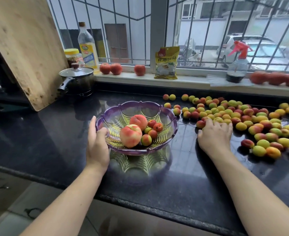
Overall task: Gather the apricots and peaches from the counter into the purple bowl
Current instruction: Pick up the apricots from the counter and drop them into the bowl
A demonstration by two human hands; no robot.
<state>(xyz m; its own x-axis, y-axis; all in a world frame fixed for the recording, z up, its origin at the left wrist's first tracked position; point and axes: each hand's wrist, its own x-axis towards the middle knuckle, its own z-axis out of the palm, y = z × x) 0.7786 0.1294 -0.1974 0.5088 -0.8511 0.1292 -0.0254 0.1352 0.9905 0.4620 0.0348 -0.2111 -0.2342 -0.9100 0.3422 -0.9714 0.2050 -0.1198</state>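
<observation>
The yellow pouch (pixel 166 63) on the windowsill carries large dark Chinese characters across its front; they look like 食用, followed by two more that are too blurred to make out. A small red patch at its top left holds print too small to read. The oil bottle (pixel 87 46) has a yellow and blue label with a green oval logo and white Chinese characters, none legible. The jar (pixel 74 57) beside it has a label that is unreadable.
</observation>
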